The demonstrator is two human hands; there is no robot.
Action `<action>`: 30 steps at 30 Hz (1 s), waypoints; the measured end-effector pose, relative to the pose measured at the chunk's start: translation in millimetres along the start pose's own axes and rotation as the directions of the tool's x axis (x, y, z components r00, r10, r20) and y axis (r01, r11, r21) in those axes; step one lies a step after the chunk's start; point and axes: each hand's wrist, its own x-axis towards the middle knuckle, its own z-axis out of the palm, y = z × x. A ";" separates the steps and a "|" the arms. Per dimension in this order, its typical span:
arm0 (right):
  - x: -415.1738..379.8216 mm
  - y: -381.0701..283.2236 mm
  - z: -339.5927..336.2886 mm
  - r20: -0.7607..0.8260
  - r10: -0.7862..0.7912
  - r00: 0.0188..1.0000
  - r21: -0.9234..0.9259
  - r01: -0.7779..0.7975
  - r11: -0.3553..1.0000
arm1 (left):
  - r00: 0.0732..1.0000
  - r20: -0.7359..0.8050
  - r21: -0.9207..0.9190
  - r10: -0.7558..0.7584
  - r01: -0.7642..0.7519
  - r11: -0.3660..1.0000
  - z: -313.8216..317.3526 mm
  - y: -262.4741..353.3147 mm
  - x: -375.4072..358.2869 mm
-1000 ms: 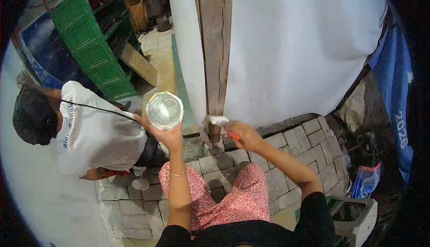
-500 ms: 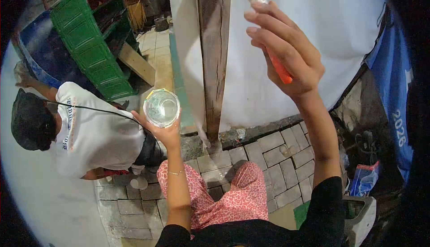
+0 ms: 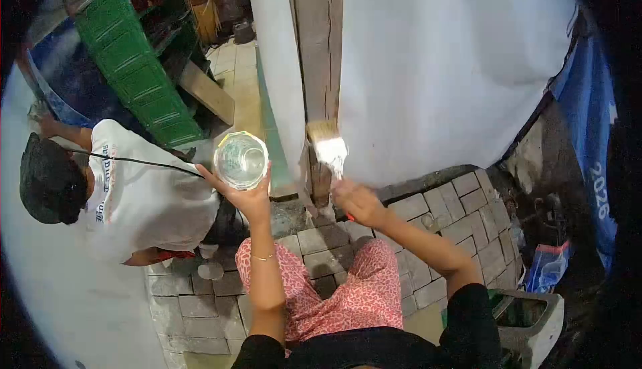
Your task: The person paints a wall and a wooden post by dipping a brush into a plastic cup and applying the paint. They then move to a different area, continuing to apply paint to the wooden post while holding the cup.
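My left hand (image 3: 249, 194) is wrapped round a clear plastic cup (image 3: 241, 160), its open mouth turned up toward me and some pale liquid or residue inside. In my right hand (image 3: 361, 202) is a paintbrush (image 3: 330, 149), gripped by its orange-red handle. White paint coats the brush's ferrule, and its tan bristles point up and lie against the lower part of a wooden post (image 3: 319, 54). White sheeting (image 3: 428, 74) hangs just behind and to the right of the post.
To the left, a person in a white shirt (image 3: 150, 188) and dark cap crouches by a white wall (image 3: 60, 302). A green plastic crate rack (image 3: 137, 68) stands behind them. Paving blocks (image 3: 428, 248) cover the ground. A blue banner (image 3: 592, 161) hangs at right, above a grey plastic seat (image 3: 542, 322).
My right hand has come down and leftward with the paintbrush, from high beside the sheeting to low on the post. My left hand keeps the cup nearly in place.
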 end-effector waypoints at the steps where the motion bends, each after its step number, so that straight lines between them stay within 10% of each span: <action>1: -21.0 1.4 10.7 0.119 0.028 0.993 0.074 -0.037 0.997 | 1.000 0.006 -0.001 0.001 -0.001 1.000 0.0 1.2 0.2; 9: -20.1 -24.0 4.5 0.260 0.039 0.965 0.192 -0.091 0.977 | 0.999 0.004 0.136 0.042 -0.042 0.990 -1.3 -2.5 -0.6; 11: -9.5 -30.9 1.8 0.499 0.224 0.837 0.381 -0.444 0.811 | 1.000 0.009 0.111 0.009 -0.010 0.994 -0.4 -0.6 -1.8; 15: 3.0 -17.0 8.0 0.499 0.145 0.855 0.247 -0.300 0.921 | 0.999 0.013 -0.016 -0.030 0.030 0.999 1.1 -0.2 1.1; 21: 105.6 22.7 -61.3 0.263 0.219 0.939 0.351 -0.305 0.885 | 1.000 -0.004 0.037 -0.010 0.010 0.999 -3.6 -6.0 -0.6; 30: 203.1 4.1 -163.3 -0.283 -0.236 0.930 -0.169 0.194 0.966 | 1.000 -0.016 0.090 0.015 -0.014 0.996 -7.7 -5.6 0.3</action>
